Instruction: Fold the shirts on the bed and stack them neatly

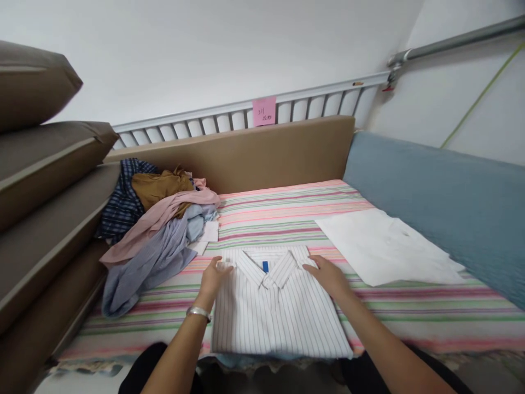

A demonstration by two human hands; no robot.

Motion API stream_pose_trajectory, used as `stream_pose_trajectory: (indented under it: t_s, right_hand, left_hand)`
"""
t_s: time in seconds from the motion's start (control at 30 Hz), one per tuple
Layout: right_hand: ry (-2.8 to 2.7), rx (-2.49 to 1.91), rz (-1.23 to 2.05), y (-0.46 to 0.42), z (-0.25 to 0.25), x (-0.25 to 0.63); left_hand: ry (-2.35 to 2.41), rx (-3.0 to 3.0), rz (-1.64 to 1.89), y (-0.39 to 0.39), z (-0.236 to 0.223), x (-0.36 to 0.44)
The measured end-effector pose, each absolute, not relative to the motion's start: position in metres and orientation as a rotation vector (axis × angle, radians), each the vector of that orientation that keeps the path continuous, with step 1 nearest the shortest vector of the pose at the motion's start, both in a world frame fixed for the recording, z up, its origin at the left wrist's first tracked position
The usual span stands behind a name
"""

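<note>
A white shirt [273, 317] with thin dark stripes lies folded into a rectangle in front of me, collar away from me. Inside the collar is a small blue label [265, 266]. My left hand [213, 279] grips the shirt's left shoulder edge, with the thumb on top of the cloth and the other fingers partly hidden at the edge. At the opposite shoulder, my right hand [328, 275] pinches the fabric in the same manner. A silver bracelet [199, 313] circles my left wrist.
Rumpled clothes [164, 213] lie at the left beside stacked brown cushions [49, 202]. Flat white sheets [381, 249] rest at the right on the striped cloth [279, 216]. Brown [283, 145] and blue [430, 202] padded panels border the back and right. A pink note [264, 111] hangs behind.
</note>
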State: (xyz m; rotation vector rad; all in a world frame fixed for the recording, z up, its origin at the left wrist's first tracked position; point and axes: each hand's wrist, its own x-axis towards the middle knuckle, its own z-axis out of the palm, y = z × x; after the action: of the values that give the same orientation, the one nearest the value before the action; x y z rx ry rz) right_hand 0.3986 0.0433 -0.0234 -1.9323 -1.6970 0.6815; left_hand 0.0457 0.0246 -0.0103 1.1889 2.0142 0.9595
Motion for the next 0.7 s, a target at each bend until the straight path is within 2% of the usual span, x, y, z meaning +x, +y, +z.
stream_pose_trajectory:
  t_s: [0.17, 0.3, 0.47, 0.7]
  right_hand:
    - [-1.693, -1.826, 0.726, 0.049, -0.019, 0.405]
    - [-1.612, -1.742, 0.804, 0.054, -0.021, 0.412]
    - [-1.546, -1.644, 0.941, 0.061, -0.032, 0.417]
    - [-1.496, -1.685, 0.878, 0.065, -0.049, 0.412]
  left_hand:
    - [1.983, 1.308, 0.872, 0.029, 0.004, 0.050]
    - [1.747, 1.280, 0.886, 0.029, 0.014, 0.044]
    - [1.403, 1.038, 0.909, 0.028, -0.005, 0.032]
    - [1.695, 1.085, 1.101, 0.037, -0.034, 0.034]
